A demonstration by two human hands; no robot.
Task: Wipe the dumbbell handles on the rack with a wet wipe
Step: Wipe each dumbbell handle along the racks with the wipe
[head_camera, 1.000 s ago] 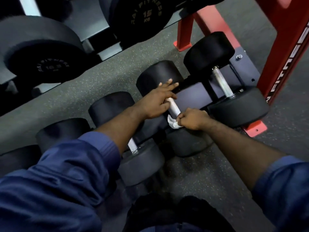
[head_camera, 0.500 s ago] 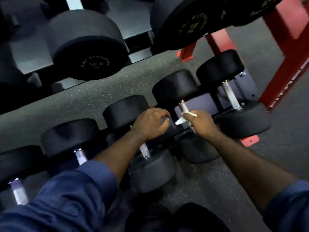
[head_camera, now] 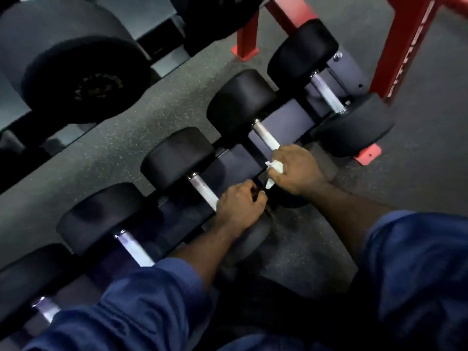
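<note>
White wet wipe (head_camera: 276, 167) bunched in right hand (head_camera: 297, 171), which grips near end of dumbbell handle (head_camera: 266, 138), second from right end of rack (head_camera: 288, 117). Left hand (head_camera: 239, 207) curls round neighbouring handle (head_camera: 202, 192), near end.

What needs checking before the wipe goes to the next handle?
1. Grip on wet wipe: ok, right hand holds it bunched.
2. Wipe on metal: ok, that hand is wrapped round the near end of the second handle from the right.
3. Far end of that handle wiped: cannot tell.
4. Access to third handle: not ok, left hand grips its near end.
5. Access to fourth handle: ok, nothing on its visible part.
6. Wipe moisture: cannot tell.
</note>
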